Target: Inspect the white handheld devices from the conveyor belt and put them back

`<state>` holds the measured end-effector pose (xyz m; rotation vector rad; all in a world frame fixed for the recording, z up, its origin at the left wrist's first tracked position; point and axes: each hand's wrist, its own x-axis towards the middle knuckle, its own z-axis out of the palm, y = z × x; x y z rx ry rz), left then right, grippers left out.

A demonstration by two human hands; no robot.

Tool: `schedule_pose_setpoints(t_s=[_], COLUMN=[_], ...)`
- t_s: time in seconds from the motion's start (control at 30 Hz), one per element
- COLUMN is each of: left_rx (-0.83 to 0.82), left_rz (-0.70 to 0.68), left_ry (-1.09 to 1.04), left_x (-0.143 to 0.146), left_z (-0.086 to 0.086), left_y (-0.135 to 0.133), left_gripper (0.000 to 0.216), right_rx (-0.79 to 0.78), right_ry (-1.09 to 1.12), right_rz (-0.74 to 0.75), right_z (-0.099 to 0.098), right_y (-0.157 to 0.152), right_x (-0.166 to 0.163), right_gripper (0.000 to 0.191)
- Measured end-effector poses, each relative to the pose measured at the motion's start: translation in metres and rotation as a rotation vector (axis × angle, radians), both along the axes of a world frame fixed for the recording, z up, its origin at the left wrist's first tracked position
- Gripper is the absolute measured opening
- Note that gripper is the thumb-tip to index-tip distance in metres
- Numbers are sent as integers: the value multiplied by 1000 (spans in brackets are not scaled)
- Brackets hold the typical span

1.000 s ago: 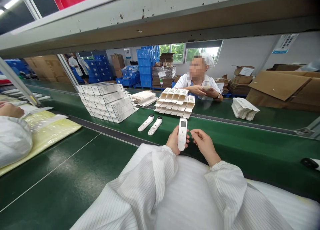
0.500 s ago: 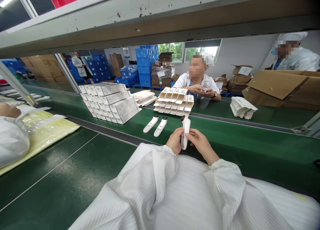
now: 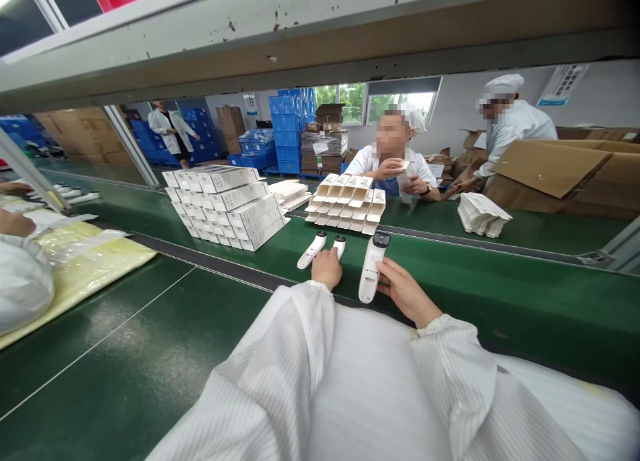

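Observation:
My right hand (image 3: 403, 289) is closed on a white infrared thermometer (image 3: 371, 271) with a dark head, gripping its right edge. It is held upright, its rear face with an open recess turned toward me. My left hand (image 3: 327, 269) is closed over the handle of a second thermometer (image 3: 341, 243) at the green belt; only its dark-tipped head and upper part show, and the fingertips are hidden. Just left of that hand, another thermometer (image 3: 311, 250) lies tilted on the belt.
Stacked printed boxes (image 3: 230, 211) stand on the belt to the left. Open-ended cartons (image 3: 345, 204) are piled ahead, before a co-worker (image 3: 393, 157) holding a small box. Flattened cartons (image 3: 484, 214) lie at right, near a large cardboard box (image 3: 555, 174). A shelf beam (image 3: 300, 31) crosses overhead.
My left hand has let go of the held thermometer and moved left onto another one, which has shifted. My right hand keeps the first, now turned to show its recess. The box stack shifted slightly right.

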<state>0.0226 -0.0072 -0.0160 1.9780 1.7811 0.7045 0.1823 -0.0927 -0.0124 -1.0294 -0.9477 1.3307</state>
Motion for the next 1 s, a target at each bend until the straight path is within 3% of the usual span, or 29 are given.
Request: schedule_pose_setpoints(t_s=[0.1, 0.27, 0.33, 0.43, 0.57, 0.67, 0.73, 0.8, 0.9, 1.0], left_rx=[-85, -473, -665, -796, -798, -774, -751, -685, -563, -343], left_rz=[-10, -63, -68, -67, -142, -73, -39, -81, -190, -180], left_ry=[-245, -1160, -1405, -1500, -1448, -1411, -1421, -1461, -1432, -1056], left_x=[2, 8, 12, 21, 30, 35, 38, 42, 43, 34], left_z=[-1, 11, 15, 19, 21, 20, 17, 13, 9, 8], left_y=[1, -12, -20, -30, -38, -41, -43, -44, -42, -34], left_gripper=[45, 30, 26, 28, 42, 34, 24, 19, 22, 17], right_rx=[2, -53, -90, -138, -174, -20, 151, 235, 156, 85], right_ry=[-15, -49, -148, -524, -1194, -1338, -1215, -917, -407, -154], right_rz=[34, -10, -94, -229, -285, -362, -391, -291, -78, -4], right_z=[1, 5, 5, 1, -7, -9, -8, -6, -3, -1], right_y=[-1, 0, 3, 7, 8, 8, 7, 7, 5, 2], right_x=[1, 0, 3, 15, 31, 32, 26, 17, 6, 3], right_gripper=[30, 28, 27, 28, 31, 32, 33, 33, 37, 38])
